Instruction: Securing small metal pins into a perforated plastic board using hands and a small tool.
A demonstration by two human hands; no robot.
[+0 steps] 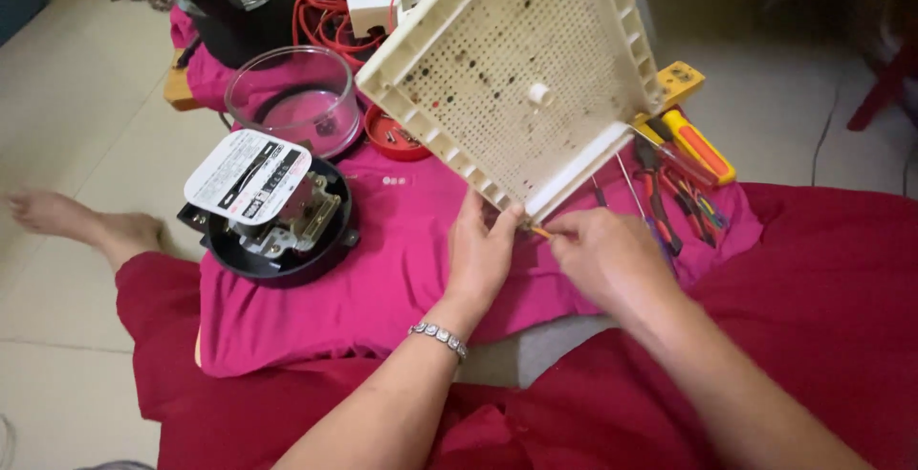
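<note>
While you are sitting on the floor, both of your hands are working at the near corner of the perforated board.

Board: the cream perforated board [521, 68] is standing tilted on its lower edge, its ribbed back facing you, above the pink cloth [382, 279].
Left hand: your left hand [481, 255] is gripping the board's lower corner, thumb and fingers closed on the rim.
Right hand: your right hand [604, 255] is pinching a thin orange-tipped tool [541, 232], its tip touching the board's corner just beside your left thumb.
Bracelet: a beaded bracelet [439, 338] is sitting on your left wrist.
Meter: a round black meter [273, 210] with a white faceplate is lying on the cloth, well to the left of your hands.
Cover: a clear glass cover [292, 97] is standing just behind the meter.
Tools: pliers and screwdrivers [684, 169] are lying on the cloth beside the board's right edge.
Cable: red cable [330, 11] is lying coiled behind the board.
</note>
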